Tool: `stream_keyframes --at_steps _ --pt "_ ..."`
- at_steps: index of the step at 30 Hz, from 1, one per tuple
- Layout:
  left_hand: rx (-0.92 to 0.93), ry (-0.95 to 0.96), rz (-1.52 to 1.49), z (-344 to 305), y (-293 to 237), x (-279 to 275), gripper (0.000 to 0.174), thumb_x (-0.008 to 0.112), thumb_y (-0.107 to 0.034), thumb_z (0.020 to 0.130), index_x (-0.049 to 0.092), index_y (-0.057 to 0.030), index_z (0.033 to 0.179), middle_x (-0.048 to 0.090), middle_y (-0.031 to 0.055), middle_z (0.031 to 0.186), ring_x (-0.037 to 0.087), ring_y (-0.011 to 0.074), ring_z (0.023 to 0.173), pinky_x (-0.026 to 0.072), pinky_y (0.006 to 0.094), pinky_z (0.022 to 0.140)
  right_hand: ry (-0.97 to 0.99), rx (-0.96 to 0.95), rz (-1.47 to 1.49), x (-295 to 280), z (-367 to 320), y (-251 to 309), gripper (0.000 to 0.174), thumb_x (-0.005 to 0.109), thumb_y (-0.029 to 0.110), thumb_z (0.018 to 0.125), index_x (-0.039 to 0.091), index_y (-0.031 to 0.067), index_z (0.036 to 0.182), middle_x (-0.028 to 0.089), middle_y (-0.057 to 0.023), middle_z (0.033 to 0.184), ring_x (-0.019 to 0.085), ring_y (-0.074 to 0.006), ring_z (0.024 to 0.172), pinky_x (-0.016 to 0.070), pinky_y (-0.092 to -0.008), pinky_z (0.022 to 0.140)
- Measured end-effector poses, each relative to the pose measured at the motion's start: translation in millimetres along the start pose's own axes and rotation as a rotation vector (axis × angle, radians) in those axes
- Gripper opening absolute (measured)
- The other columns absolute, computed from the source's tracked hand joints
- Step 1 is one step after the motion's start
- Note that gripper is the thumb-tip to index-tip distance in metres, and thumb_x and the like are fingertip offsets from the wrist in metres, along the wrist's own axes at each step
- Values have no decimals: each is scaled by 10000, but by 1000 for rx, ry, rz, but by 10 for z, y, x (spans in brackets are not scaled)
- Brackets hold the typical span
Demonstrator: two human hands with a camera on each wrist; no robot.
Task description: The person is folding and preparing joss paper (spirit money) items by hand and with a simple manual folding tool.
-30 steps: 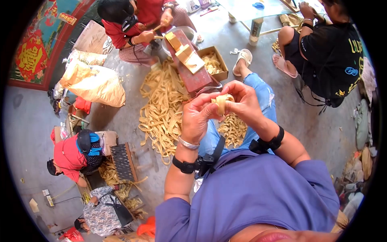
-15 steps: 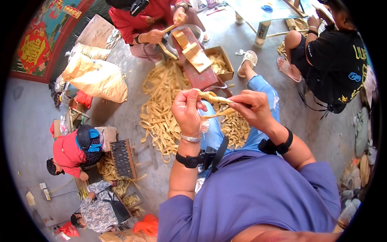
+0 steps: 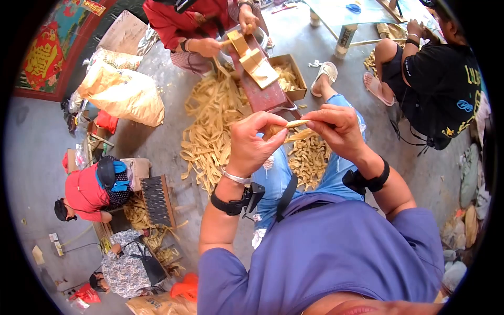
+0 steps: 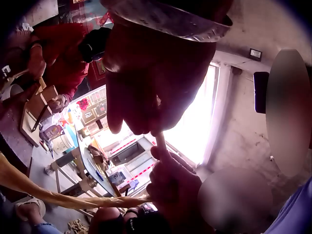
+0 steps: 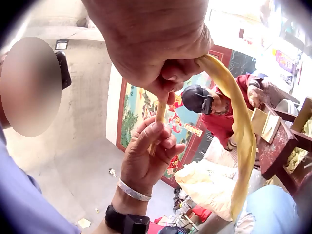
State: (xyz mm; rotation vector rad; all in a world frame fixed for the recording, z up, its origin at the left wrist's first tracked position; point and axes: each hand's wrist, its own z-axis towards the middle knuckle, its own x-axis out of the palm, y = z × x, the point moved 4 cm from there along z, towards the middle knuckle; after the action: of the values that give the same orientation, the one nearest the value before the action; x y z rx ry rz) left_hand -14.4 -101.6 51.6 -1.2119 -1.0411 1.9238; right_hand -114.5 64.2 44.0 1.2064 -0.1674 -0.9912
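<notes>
Over the lap, both hands hold a soft, flat yellow strip (image 5: 241, 131), twisted narrow where it runs between them. My left hand (image 3: 251, 144) pinches one end of that narrow stretch between thumb and index finger. The right hand (image 3: 338, 131) pinches the other end, its fingertips a short way from the left ones. From the right hand a long, loose tail of the strip curves down in the right wrist view. The left wrist view shows the left hand from behind, dark against bright light. Between the knees lies a heap of short, knotted yellow pieces (image 3: 310, 157).
A large pile of long yellow strips (image 3: 210, 126) covers the floor ahead to the left. Beyond it, a red bench (image 3: 265, 97) bears a wooden block (image 3: 257, 68), near a cardboard box (image 3: 299, 93). A person in red (image 3: 176, 31) works there; another in black (image 3: 446, 84) sits right.
The loop held between the fingers a second ago opened into a longer stretch. Now the hands are closer together again, and the piece between them is narrow and straight.
</notes>
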Motion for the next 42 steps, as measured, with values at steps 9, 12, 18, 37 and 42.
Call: stream_keyframes --at_steps 9,12,18,37,42 --pt "-59 -74 63 -46 -35 9 223 795 -108 735 666 -19 894 653 29 769 615 102 686 488 234 605 59 43 37 69 50 -67 164 711 58 784 682 26 942 592 -84 725 577 -195 628 437 -300 550" --pt "21 94 328 -59 -35 7 239 793 -175 737 675 -27 883 617 67 703 589 140 615 462 264 564 97 17 15 79 62 15 164 723 58 774 685 36 932 589 -82 711 563 -204 603 434 -304 545" --pt "158 206 242 -133 14 3 259 709 -216 820 577 -20 713 519 102 657 501 255 520 389 349 487 78 -29 -33 82 41 -11 122 717 52 773 687 33 890 590 -83 702 578 -210 597 438 -308 537" --pt "-520 185 -717 148 577 142 105 665 -79 861 635 9 911 657 86 749 631 133 587 543 251 571 288 -102 -82 141 516 -294 87 726 56 752 679 5 805 641 -95 711 618 -189 642 464 -289 576" --pt "-683 165 -1055 384 929 151 219 630 -134 899 571 7 1056 661 133 796 646 172 623 559 298 594 275 212 78 185 627 -703 94 712 75 803 687 0 855 640 -62 707 583 -106 645 446 -255 574"
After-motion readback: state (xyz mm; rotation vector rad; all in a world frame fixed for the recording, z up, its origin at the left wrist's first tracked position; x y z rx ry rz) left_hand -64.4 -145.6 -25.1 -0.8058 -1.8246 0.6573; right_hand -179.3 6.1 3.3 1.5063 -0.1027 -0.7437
